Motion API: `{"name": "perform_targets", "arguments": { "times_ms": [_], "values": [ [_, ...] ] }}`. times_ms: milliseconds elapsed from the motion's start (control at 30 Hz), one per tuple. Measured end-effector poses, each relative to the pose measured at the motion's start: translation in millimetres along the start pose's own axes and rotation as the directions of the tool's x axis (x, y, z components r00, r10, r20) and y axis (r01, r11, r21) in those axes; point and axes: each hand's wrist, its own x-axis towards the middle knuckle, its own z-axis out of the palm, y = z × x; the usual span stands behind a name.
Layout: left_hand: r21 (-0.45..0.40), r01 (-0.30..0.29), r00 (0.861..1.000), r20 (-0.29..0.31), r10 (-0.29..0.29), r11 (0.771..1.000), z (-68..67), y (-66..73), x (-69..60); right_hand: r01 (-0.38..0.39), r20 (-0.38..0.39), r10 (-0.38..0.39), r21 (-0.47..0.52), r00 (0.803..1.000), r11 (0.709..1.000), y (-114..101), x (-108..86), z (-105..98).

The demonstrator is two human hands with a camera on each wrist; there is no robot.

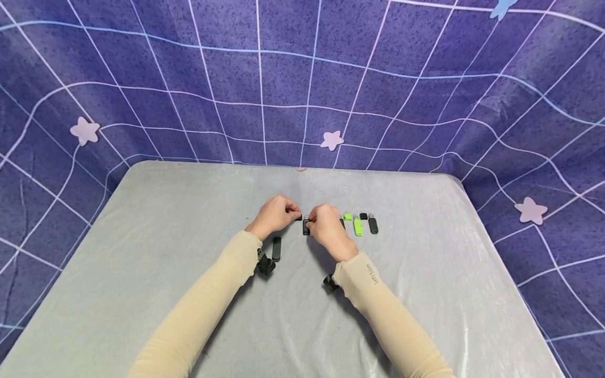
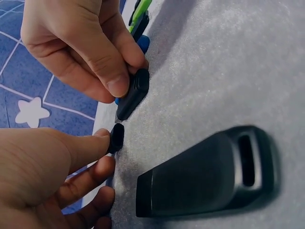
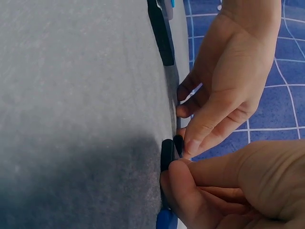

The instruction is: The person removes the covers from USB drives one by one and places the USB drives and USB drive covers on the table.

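My left hand (image 1: 275, 214) pinches a small black cap (image 2: 117, 137) between thumb and fingers, low over the cloth. My right hand (image 1: 327, 224) pinches a black USB stick (image 2: 135, 94) by its side, its plug end towards the cap. Cap and stick lie close together but apart in the left wrist view. A black USB stick (image 1: 277, 249) with its cap on lies beside my left wrist. Beyond my right hand lies a green USB stick (image 1: 358, 227) with its green cap (image 1: 347, 216) off. A blue thing (image 3: 164, 219) is mostly hidden by my right hand.
At the right end of the row lie another black USB stick (image 1: 373, 224) and a black cap (image 1: 363, 216). A further black stick (image 1: 342, 223) shows partly behind my right hand. Grey cloth (image 1: 189, 262) covers the table; a purple grid-patterned curtain (image 1: 236, 79) surrounds it.
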Motion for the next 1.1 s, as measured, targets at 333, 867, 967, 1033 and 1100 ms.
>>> {"name": "perform_targets", "arguments": {
  "times_ms": [333,867,967,1033,1100],
  "values": [
    [-0.005,-0.004,1.000,0.006,0.004,1.000,0.5,-0.4,-0.8,0.036,-0.035,-0.037,-0.035,0.999,0.999,0,-2.2,1],
    [0.035,-0.023,1.000,0.015,0.023,0.999,-2.5,5.3,-5.3,0.025,-0.043,-0.025,-0.008,0.999,1.000,-9,-12.1,-5],
    [0.030,-0.047,0.999,-0.006,0.047,0.998,-6.3,9.4,-14.2,0.028,-0.032,-0.027,0.013,0.999,1.000,-13,-18.8,-9],
    [0.044,-0.059,0.998,-0.016,0.060,0.997,-8.6,12.2,-21.3,0.055,-0.036,-0.054,0.022,0.998,0.998,-14,-23.1,-12],
    [0.067,-0.070,0.997,-0.017,0.071,0.995,-10.4,14.4,-29.1,0.092,-0.053,-0.091,0.022,0.994,0.996,-13,-27.2,-13]
  ]
}}
